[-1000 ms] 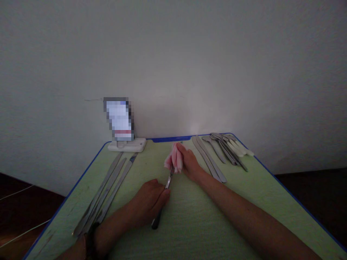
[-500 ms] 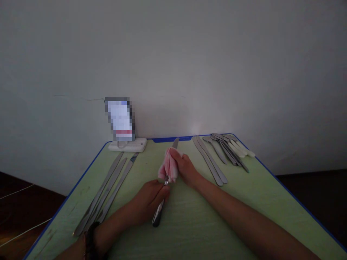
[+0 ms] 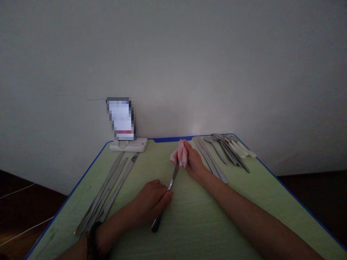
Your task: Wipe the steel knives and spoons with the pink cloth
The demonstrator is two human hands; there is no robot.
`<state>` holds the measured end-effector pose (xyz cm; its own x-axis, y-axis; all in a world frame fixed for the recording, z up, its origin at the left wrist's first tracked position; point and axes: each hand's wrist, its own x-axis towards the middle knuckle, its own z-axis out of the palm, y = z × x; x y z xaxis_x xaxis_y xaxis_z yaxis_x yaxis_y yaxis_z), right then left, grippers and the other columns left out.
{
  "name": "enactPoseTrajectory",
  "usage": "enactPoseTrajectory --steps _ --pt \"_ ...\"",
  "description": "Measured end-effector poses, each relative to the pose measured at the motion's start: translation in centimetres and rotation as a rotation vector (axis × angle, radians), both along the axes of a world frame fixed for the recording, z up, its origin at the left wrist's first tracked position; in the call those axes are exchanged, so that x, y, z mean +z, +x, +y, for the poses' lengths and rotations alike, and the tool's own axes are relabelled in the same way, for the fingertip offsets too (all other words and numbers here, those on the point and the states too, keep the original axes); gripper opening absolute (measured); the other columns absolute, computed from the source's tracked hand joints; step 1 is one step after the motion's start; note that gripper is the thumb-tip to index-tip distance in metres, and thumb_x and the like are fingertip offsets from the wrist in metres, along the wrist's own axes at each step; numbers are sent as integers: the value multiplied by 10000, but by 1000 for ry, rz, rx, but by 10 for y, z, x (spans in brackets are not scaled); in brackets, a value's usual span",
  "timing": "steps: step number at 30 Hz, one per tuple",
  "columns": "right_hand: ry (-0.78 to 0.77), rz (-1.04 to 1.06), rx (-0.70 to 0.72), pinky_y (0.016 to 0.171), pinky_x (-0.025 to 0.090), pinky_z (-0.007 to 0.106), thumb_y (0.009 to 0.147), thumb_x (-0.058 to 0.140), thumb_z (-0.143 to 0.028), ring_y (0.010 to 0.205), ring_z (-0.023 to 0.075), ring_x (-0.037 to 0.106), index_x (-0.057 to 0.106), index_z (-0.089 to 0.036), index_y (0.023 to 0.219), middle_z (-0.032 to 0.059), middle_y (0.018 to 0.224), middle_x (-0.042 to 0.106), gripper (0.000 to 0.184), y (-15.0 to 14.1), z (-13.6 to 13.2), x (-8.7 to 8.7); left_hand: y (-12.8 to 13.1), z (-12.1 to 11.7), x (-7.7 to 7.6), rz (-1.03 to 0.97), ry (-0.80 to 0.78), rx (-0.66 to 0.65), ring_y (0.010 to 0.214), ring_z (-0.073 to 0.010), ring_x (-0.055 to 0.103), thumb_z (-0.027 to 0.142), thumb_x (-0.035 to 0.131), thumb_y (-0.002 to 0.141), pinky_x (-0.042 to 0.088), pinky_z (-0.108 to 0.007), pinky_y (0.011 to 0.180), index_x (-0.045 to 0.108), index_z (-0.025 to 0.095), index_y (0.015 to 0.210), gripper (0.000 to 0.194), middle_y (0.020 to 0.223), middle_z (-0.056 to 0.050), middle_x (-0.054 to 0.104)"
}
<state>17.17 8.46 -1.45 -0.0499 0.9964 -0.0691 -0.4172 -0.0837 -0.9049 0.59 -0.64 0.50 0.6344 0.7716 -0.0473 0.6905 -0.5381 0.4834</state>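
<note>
A table knife (image 3: pixel 170 185) points away from me over the middle of the table, its handle in the grip of my left hand (image 3: pixel 154 198). The butt of the handle sticks out below that hand. My right hand (image 3: pixel 194 159) is closed on a pink cloth (image 3: pixel 181 155), which is folded around the far part of the blade. The cloth hides the knife's tip. Three more knives (image 3: pixel 108 191) lie side by side to the left of my left hand, partly covered by my wrist. Two other knives (image 3: pixel 210 159) lie just beyond my right hand.
On the green table (image 3: pixel 189 231) with a blue edge, a phone (image 3: pixel 121 121) leans on a white stand (image 3: pixel 128 145) at the back left. A spoon (image 3: pixel 217 150), a pile of cutlery (image 3: pixel 230 151) and white-handled pieces (image 3: pixel 241 148) lie back right. A wall (image 3: pixel 173 65) rises behind.
My right hand drew the cloth toward me along the blade, baring the tip, then moved back out so the cloth covers the tip again. My left hand kept its grip on the handle.
</note>
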Motion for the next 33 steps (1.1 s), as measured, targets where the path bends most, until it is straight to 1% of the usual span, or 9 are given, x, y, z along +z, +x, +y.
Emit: enactPoseTrajectory --steps 5,9,12,15,19,22,24,27,33 --pt "-53 -5 57 441 358 249 692 661 -603 421 114 458 561 -180 541 -7 434 540 460 -8 -9 -1 1 1 -4 -57 -34 29 612 -162 437 354 203 947 374 -298 664 392 215 628 396 624 -2 460" --pt "-55 60 105 462 379 251 685 672 -608 455 121 487 579 -176 593 0 488 581 451 -9 -9 -1 -3 3 -4 -186 -210 100 624 -155 453 411 263 933 371 -284 660 416 208 609 412 618 8 451" --pt "-27 149 181 446 373 260 737 596 -635 452 135 497 576 -177 582 20 490 587 484 -5 -4 1 -6 6 -4 -404 -419 159 618 -136 477 452 298 928 388 -254 644 463 197 626 428 621 19 470" --pt "20 183 257 448 369 265 802 480 -646 453 145 506 566 -175 523 55 488 599 555 1 2 4 -7 7 -6 -587 -497 175 597 -117 471 474 340 912 394 -234 633 472 191 642 412 612 28 489" --pt "35 257 193 441 368 260 820 441 -625 425 146 494 522 -197 508 39 444 572 537 5 5 8 -3 5 -6 -560 -532 259 463 -97 372 481 388 887 314 -214 485 508 183 798 334 504 85 407" --pt "11 267 112 388 321 251 819 408 -636 368 138 442 450 -216 493 20 381 513 533 6 6 9 1 3 -1 -451 -503 266 439 -95 340 467 388 878 257 -209 446 529 169 923 333 500 101 370" --pt "-4 255 67 360 291 242 810 420 -629 344 129 417 426 -223 510 10 368 503 505 7 7 10 3 3 3 -391 -445 247 478 -99 368 443 390 873 269 -212 466 545 163 897 321 540 82 400" --pt "-59 225 8 345 301 236 786 470 -603 335 125 429 439 -222 558 -1 380 518 445 9 8 10 6 2 7 -306 -360 228 526 -113 418 410 368 880 306 -227 510 568 155 855 325 580 52 454" --pt "-154 253 -105 318 324 237 759 530 -506 326 120 459 463 -215 583 -34 401 493 346 4 4 13 8 -1 1 -260 -250 235 590 -134 496 392 378 893 353 -236 568 605 152 866 332 656 11 548"
